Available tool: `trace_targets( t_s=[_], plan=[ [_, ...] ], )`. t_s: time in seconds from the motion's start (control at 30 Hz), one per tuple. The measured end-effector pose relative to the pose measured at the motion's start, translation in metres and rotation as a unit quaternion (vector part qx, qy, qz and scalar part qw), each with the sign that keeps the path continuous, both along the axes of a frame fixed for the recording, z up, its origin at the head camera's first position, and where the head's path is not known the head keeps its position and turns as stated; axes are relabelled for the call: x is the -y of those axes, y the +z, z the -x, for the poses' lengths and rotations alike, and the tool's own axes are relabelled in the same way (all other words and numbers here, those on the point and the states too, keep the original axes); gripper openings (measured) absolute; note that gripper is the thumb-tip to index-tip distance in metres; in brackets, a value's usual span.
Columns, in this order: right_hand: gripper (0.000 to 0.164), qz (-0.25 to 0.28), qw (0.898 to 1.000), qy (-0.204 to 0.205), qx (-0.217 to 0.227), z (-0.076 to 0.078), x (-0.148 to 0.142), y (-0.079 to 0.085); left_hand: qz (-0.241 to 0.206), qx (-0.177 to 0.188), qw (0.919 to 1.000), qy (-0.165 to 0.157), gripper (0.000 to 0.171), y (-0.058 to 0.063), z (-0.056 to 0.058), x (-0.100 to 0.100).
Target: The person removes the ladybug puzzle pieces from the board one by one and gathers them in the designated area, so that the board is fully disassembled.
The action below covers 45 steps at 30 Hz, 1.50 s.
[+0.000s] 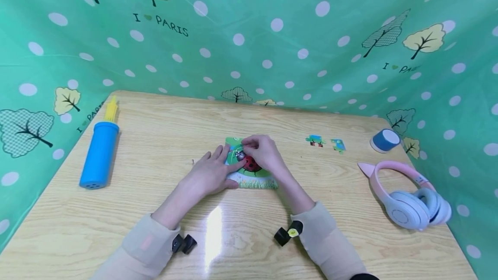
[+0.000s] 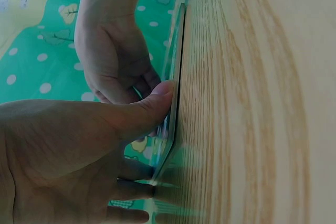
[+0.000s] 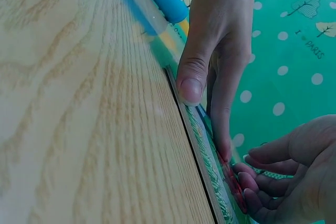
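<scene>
A ladybug jigsaw puzzle (image 1: 256, 183) lies flat on the table, its lower edge printed with grass. My left hand (image 1: 206, 175) rests over its left side with the fingers extended. In the left wrist view, the thumb (image 2: 163, 88) of that hand lies on the puzzle's near edge. My right hand (image 1: 265, 152) reaches over the upper right of the picture, fingers bent and tips near the ladybug's head. Seen from the right wrist, the right fingertips (image 3: 252, 195) are down at the ladybug's red body; I cannot tell whether they pinch a piece.
Two loose groups of puzzle pieces, one (image 1: 315, 140) nearer and one (image 1: 338, 145) farther right, lie beside the puzzle. A blue hand pump (image 1: 100, 154) with a yellow nozzle is at left. Pink-and-blue headphones (image 1: 408, 206) and a blue round container (image 1: 385, 140) stand at right.
</scene>
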State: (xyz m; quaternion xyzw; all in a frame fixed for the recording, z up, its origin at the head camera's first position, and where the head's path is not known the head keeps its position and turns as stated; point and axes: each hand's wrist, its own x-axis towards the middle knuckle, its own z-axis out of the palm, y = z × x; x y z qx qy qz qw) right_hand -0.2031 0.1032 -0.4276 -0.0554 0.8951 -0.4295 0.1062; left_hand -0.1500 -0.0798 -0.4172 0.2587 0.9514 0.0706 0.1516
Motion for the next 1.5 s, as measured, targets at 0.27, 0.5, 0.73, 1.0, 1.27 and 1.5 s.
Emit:
trace_targets(
  t_s=[0.27,0.5,0.73,1.0,1.27,1.5],
  plan=[
    [0.023,0.011,1.000,-0.003,0.016,0.0006,-0.0011,-0.0002,-0.002,-0.001,1.0000,-0.001,0.067,0.0001,-0.0003,0.0002],
    [0.023,0.024,0.999,-0.012,0.022,0.0007,-0.0012,0.0006,-0.003,-0.004,1.0000,-0.002,0.067,0.0004,-0.0007,0.0001],
    [0.023,0.018,1.000,-0.020,0.009,-0.0001,-0.0008,-0.0003,-0.004,-0.004,1.0000,-0.003,0.066,0.0004,-0.0004,0.0001],
    [0.025,0.007,0.999,-0.032,0.010,-0.0007,0.0002,-0.0001,-0.005,-0.001,1.0000,-0.002,0.067,0.0011,-0.0006,0.0001],
    [0.031,0.020,0.999,-0.027,0.019,0.0004,0.0009,-0.0009,-0.002,-0.001,1.0000,-0.002,0.067,0.0007,-0.0001,-0.0004],
    [0.033,0.026,0.999,-0.024,-0.010,0.0009,0.0022,-0.0055,0.002,-0.006,1.0000,-0.006,0.066,-0.0002,0.0004,-0.0004]
  ],
)
